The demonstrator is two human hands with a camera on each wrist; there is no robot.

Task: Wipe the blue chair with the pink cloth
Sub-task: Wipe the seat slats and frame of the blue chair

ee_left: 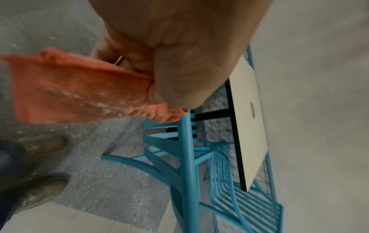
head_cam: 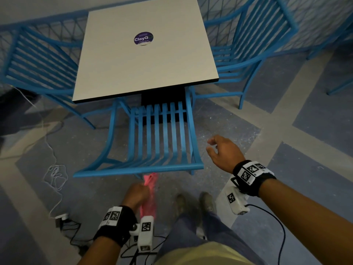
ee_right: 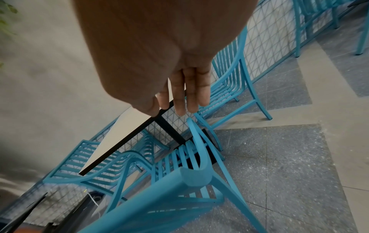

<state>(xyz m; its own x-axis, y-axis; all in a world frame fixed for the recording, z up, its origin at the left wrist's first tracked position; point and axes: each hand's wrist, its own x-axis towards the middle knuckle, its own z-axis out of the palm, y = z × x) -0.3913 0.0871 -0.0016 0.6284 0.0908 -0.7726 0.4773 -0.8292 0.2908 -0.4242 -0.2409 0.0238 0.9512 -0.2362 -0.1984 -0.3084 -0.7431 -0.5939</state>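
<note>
**Bringing the cloth up to the chair's top rail**

I am holding the pink cloth [head_cam: 149, 192] bunched in my left hand [head_cam: 136, 196], fingers curled round it, just behind and below the top rail [head_cam: 139, 170] of the blue chair [head_cam: 156, 138]. In the left wrist view the cloth's loose end is trailing away from my fist while its bunched end is sitting right at the rail; I cannot tell whether it is touching. My right hand [head_cam: 223, 152] is hanging free beside the chair's right corner, fingers relaxed and gripping nothing. The chair is tucked under the white table [head_cam: 145, 60], its back towards me.

As I judge it, wiping is only about to begin. To do it well, I am planning to:

- spread the cloth into a flat pad under my palm, since a bunched wad would only skim the rounded rail;
- steady the chair at its right corner with my free hand so it is not sliding on the floor;
- run along the rail end to end, then work down each slat, wrapping the cloth round the bars;
- keep the trailing end clear of the slats, where it could be snagging.
</note>
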